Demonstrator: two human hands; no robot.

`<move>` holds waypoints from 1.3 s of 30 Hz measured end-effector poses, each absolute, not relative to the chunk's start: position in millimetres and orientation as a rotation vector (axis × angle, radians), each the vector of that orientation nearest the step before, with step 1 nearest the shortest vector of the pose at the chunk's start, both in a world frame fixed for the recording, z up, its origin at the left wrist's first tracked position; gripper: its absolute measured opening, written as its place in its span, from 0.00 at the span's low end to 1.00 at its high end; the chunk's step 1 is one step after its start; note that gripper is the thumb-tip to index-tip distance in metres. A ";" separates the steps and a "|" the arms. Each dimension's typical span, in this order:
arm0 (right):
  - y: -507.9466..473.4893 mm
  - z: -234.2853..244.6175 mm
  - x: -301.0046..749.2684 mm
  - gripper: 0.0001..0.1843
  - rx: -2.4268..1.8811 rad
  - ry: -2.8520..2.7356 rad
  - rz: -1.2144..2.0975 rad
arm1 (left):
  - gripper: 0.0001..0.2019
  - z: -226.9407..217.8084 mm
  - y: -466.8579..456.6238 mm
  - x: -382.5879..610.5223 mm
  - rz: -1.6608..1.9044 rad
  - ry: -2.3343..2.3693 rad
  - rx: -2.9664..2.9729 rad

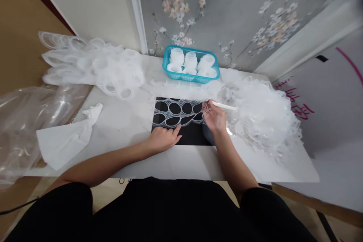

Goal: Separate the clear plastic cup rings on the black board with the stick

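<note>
A sheet of joined translucent white rings (pixel 176 101) lies on a black mat (pixel 193 136). My left hand (pixel 163 138) rests at its near edge, index finger stretched out and touching the lower rings, holding nothing. My right hand (pixel 216 119) is closed around a slim white pen-like tool (pixel 225 106) at the sheet's right end. The tool's dark tip points left; its exact kind is unclear. Right by my right fingers the rings look pulled out of shape, and the fingers partly hide that end.
A blue basket (pixel 191 79) with several stacks of white rings stands at the back. Heaps of translucent rings lie at left (pixel 99 64) and right (pixel 261 113). A crumpled white sheet (pixel 65 140) and clear plastic (pixel 19 132) are at left. A wall panel (pixel 227 7) rises behind.
</note>
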State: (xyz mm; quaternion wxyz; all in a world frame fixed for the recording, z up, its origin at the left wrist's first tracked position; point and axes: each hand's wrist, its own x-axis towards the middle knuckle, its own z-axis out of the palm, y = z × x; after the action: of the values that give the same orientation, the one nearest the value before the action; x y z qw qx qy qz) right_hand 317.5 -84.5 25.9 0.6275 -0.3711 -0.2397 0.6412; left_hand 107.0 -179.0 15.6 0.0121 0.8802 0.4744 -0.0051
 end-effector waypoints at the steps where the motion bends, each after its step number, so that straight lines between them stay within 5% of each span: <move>1: -85.3 27.3 318.4 0.04 -0.832 -0.533 1.523 | 0.26 16.4 -181.5 109.0 -0.049 1.558 2.707; 10: -96.8 24.2 312.8 0.03 -0.682 -0.521 1.673 | 0.27 15.2 -182.9 109.4 -0.098 1.641 2.577; 18: -99.8 25.0 317.3 0.03 -0.508 -0.579 1.767 | 0.18 21.1 -154.6 87.9 0.462 1.660 2.443; 39: -109.4 12.4 294.5 0.08 -0.669 -0.827 1.831 | 0.19 19.9 -121.0 61.7 0.201 1.817 2.192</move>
State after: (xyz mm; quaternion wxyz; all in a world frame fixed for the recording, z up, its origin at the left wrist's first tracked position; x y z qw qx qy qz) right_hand 294.5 -109.4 12.4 0.4902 -0.2753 -0.3404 0.7537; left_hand 61.7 -121.0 19.9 0.1431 0.7600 0.6302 0.0696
